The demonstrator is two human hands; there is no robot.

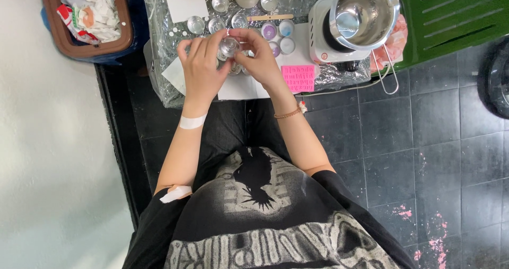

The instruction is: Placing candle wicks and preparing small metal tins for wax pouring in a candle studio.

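While both hands meet above the table edge, this is how things stand, from the fingertips outward:

Fingers: the left hand [200, 67] curls round a small silvery cup [229, 47], fingers clenched on its side; the right hand [258, 57] pinches at the cup's top rim from about two o'clock, thumb and forefinger closed on something too small to make out.

Cup: held in the air between the two hands, just over the near edge of the table, above a white sheet of paper [233, 87]; whether it holds anything I cannot tell.

At twelve o'clock of the hands: more small round cups [220, 3] on a foil-covered table [159, 46]; two of them, one purple [269, 31] and one pale blue [287, 27], look filled; a flat wooden stick [269, 17] lies just beyond them.

At two o'clock: a steel pouring pot [365, 11] sitting on a small white hot plate [324, 35]; its long wire handle hangs off the table's near edge.

At four o'clock: a pink silicone mould [298, 78] touching the paper.

At ten o'clock: a brown bin [53, 30] of crumpled scraps, well apart.

Risk: the pinch is fine and the cup is smooth; a slip could drop it onto the cups beneath and knock them over; an elbow swung right could catch the overhanging handle and tip the pot, which may be hot.
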